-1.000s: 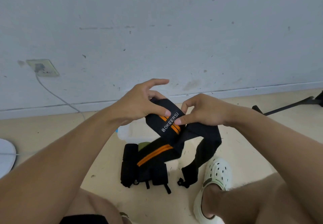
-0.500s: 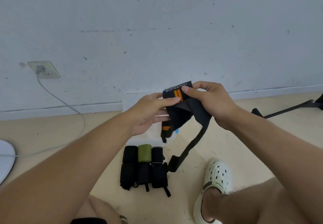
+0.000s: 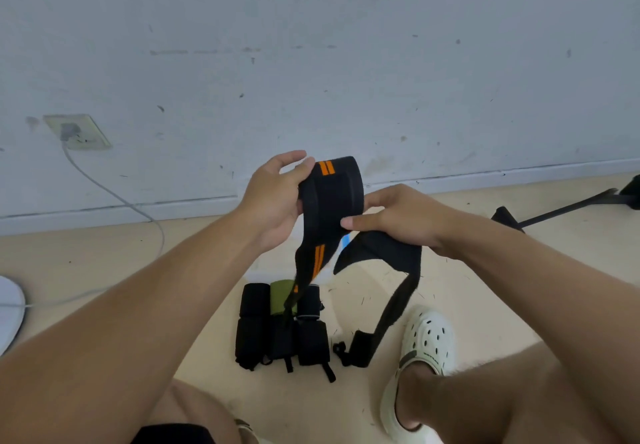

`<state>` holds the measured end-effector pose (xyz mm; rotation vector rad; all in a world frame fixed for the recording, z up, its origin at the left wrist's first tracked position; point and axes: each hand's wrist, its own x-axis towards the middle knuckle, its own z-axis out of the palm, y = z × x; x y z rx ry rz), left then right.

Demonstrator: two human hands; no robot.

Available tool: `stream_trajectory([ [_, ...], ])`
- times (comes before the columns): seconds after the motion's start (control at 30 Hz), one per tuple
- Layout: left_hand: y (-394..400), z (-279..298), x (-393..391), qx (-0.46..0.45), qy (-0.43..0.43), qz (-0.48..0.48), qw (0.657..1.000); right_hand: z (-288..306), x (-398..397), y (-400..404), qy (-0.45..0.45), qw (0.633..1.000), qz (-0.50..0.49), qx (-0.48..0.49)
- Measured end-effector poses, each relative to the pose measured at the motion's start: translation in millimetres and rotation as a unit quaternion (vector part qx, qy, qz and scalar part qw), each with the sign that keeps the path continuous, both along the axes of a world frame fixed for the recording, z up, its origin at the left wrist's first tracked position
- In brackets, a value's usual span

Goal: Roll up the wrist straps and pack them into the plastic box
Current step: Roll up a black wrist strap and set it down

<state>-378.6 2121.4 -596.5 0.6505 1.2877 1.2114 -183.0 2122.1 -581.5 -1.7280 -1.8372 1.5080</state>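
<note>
Now both hands grip the black-orange wrist strap: left hand at 9 o'clock, right hand at 3; rolled straps on floor at 6.

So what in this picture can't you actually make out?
- Plastic box: head view, mostly hidden behind the hanging strap and the left hand; only pale bits show.
- Rolled straps on the floor: dark bundles run together, so their count is unclear.
- Right hand: its palm side is turned away, so its hold on the strap is unclear.
- White round thing: cut off by the left edge.
</note>
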Motion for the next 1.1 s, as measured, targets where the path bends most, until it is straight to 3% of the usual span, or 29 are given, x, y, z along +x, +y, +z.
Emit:
stream_trajectory([
  [0.1, -2, -1, 2, -0.007, 0.01, -0.033, 0.999, 2, -4, 2, 0.037, 0.998, -0.048, 0.028],
  [0.27, -11, -4, 9, -0.033, 0.104, -0.179, 0.978, 4, 0, 9, 0.147, 0.972, -0.177, 0.054],
  [0.4, -8, -9, 8, 0.007, 0.125, -0.104, 0.987, 8, 8, 8, 0.133, 0.982, -0.129, 0.02],
  [0.5, -4, -7, 3, 0.01, 0.079, -0.014, 0.997, 9, 9, 2, 0.04, 0.999, -0.032, -0.008],
  [0.6, -1, -6, 2, 0.001, 0.046, 0.013, 0.999, 8, 4, -1, -0.011, 1.0, -0.011, -0.01],
  [0.77, -6, -5, 10, -0.043, 0.028, -0.087, 0.995, 9, -1, 6, 0.148, 0.976, -0.155, 0.033],
  [0.97, -14, -7, 10, -0.051, 0.102, -0.232, 0.966, 9, 3, 10, 0.213, 0.939, -0.268, 0.019],
  [1.1, -17, -8, 17, -0.037, 0.091, -0.183, 0.978, 11, 4, 10, 0.22, 0.936, -0.275, 0.014],
])
